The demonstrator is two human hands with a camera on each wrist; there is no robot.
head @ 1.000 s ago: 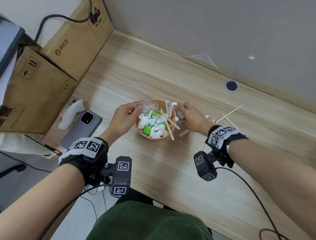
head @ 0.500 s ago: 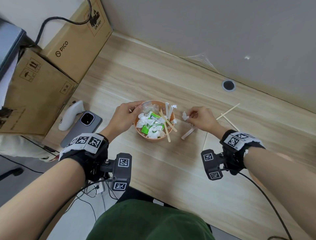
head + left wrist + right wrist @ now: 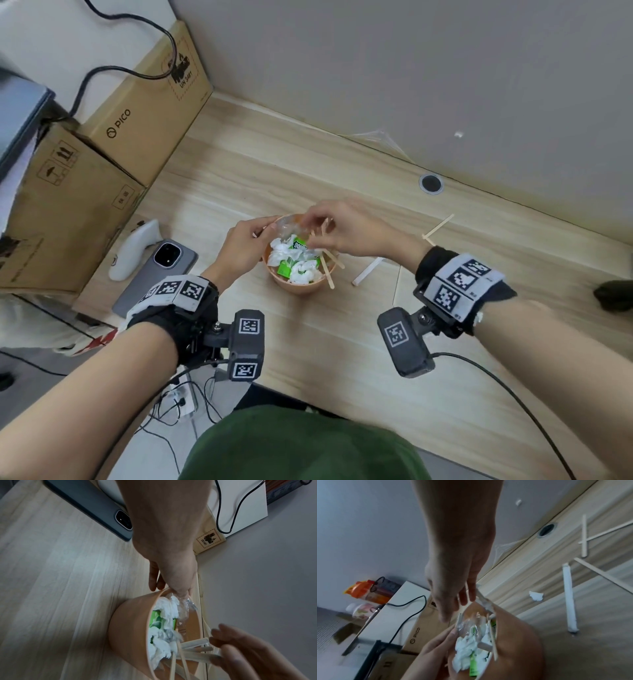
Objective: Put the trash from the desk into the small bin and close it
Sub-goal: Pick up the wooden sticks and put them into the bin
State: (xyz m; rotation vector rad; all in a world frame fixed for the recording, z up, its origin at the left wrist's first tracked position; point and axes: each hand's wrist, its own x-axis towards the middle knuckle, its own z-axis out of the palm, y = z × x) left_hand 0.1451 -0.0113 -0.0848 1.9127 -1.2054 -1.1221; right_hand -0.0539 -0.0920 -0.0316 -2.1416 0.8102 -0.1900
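at frame centre the left hand [image 3: 239, 248] grips the small bin [image 3: 297, 287] rim to steady it; the right hand [image 3: 346, 228] is above it, whether it is grasping something i cannot tell.

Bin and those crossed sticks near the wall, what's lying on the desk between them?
A white paper tube lies there, plain in the head view. The right wrist view also shows a small crumpled white scrap nearer the bin.

A light wood desk [image 3: 342, 342] carries an orange bin [image 3: 298, 287] mid-surface, a white paper sleeve [image 3: 368, 271] and wooden sticks [image 3: 438, 226] toward the right, a phone [image 3: 157, 270], white controller [image 3: 135, 248] and cardboard boxes [image 3: 68, 205] along the left edge.
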